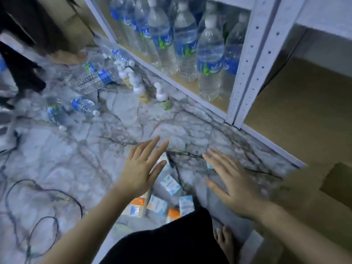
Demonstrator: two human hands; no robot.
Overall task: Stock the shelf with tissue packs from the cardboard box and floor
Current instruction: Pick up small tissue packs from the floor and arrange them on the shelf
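Note:
Several small tissue packs lie on the marble floor between my arms: a blue-and-white pack [170,184], another blue-and-white one [186,204] and an orange pack [137,202] nearest my knee. My left hand [142,169] hovers above them with straight, spread fingers and holds nothing. My right hand [231,184] is also spread flat and empty, just right of the packs. The white metal shelf [253,60] runs along the right, its bottom-right bay lined with cardboard [297,115].
Upright water bottles [209,58] fill the shelf's left bay. Loose bottles [83,105] and pump bottles [162,96] lie on the floor at left. Another person's hand [66,56] reaches in at top left. A black cable [43,195] loops at lower left. My bare foot [224,242] is below.

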